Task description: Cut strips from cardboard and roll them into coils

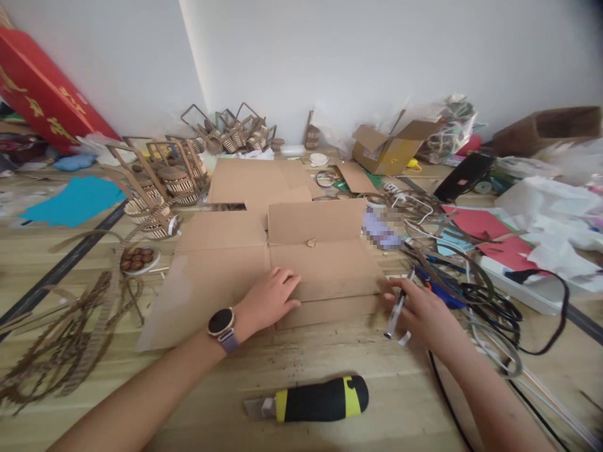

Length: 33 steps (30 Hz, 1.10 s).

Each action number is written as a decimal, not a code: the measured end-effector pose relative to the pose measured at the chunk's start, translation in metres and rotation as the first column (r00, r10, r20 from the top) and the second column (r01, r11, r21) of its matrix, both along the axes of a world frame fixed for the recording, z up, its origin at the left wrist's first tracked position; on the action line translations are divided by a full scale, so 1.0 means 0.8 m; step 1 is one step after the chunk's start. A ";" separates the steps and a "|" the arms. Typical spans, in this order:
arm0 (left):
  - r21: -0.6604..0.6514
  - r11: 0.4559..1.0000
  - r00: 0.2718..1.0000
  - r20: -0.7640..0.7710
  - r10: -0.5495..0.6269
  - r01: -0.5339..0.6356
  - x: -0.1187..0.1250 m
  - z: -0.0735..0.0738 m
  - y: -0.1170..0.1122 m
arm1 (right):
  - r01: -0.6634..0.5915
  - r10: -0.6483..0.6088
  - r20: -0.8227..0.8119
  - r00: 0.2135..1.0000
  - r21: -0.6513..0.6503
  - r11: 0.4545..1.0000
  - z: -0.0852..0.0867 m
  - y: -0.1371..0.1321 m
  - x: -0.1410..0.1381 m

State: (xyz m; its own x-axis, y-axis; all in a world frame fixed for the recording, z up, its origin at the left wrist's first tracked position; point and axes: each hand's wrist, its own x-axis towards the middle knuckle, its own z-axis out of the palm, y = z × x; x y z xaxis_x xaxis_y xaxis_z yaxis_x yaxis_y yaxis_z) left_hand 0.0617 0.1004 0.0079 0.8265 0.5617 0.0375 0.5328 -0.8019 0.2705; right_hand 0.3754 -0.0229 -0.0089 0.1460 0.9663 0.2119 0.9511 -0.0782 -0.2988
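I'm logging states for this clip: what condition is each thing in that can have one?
Utility knife: lying on its side, blade extended.
Near cardboard sheet: opened out, one flap apparently raised.
Pen: held in the right hand.
Left hand: open, resting on the cardboard.
Wristwatch: worn, screen dark.
Carton at the back: flaps open.
Dish: holding brown balls.

A wristwatch point(223, 324) with a round, glossy black face and a slim, pale-gold metal rim circles the left wrist; its band point(230, 342) is a muted greyish-purple strap. The left forearm point(157, 380) is bare and slender, its outline smooth. The right forearm point(480, 376) is bare too, as are the fingers point(285, 276) of both hands.
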 end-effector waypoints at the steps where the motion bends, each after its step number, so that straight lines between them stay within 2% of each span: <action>1: 0.005 1.000 1.000 -0.004 0.020 -0.020 -0.008 0.000 -0.002 | -0.027 0.027 -0.002 1.000 0.003 1.000 0.000 0.003 -0.002; 5: 0.054 0.995 0.997 -0.008 0.083 -0.082 -0.035 -0.007 -0.011 | -0.125 0.125 -0.009 0.992 -0.004 0.992 -0.003 0.015 -0.010; 7: 0.099 0.992 0.997 0.002 0.073 -0.073 -0.041 -0.013 -0.015 | -0.153 0.153 -0.010 0.988 -0.020 0.988 -0.004 0.020 -0.012; 14: 0.175 0.977 0.990 0.043 -0.131 0.122 -0.044 -0.027 -0.017 | -0.161 0.158 -0.028 0.987 -0.123 0.979 0.006 0.021 0.000; 22: 0.121 0.977 0.978 0.086 -0.189 0.178 -0.054 -0.027 -0.015 | -0.152 0.137 -0.086 0.987 -0.205 0.967 0.024 0.013 0.006; 28: 0.114 0.988 0.986 0.120 -0.114 0.101 -0.075 -0.029 -0.019 | -0.164 0.145 -0.096 0.985 -0.224 0.961 0.031 0.011 0.009; 33: 0.077 0.990 0.977 0.172 -0.129 0.117 -0.081 -0.036 -0.020 | -0.173 0.153 -0.101 0.983 -0.229 0.958 0.032 0.010 0.011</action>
